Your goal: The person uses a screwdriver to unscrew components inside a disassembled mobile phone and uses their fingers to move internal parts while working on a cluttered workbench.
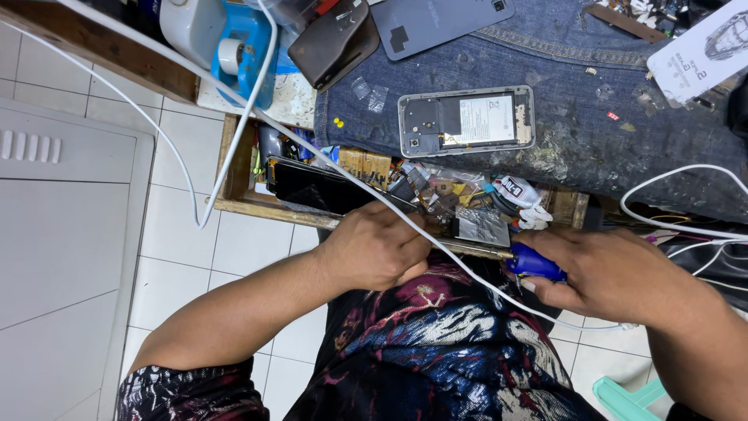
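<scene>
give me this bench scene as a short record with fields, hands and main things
left hand: left hand closed at the edge of the open wooden drawer of parts
right hand: right hand grips a blue-handled tool
bench top: opened grey phone showing its battery lies on blue denim cloth
cable: white cable crosses the drawer

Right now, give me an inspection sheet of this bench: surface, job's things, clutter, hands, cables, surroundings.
Surface: denim cloth, stained, covers the bench.
Job's things: open phone lies back-off on the cloth; blue-handled tool in the right hand.
Clutter: drawer packed with parts; grey back cover; dark case.
Hands: left hand closed at the drawer edge, what it holds is hidden; right hand grips the tool.
Cables: white cable crosses the drawer and lap; more white cables at right.
Surroundings: white tiled floor; green stool.
</scene>
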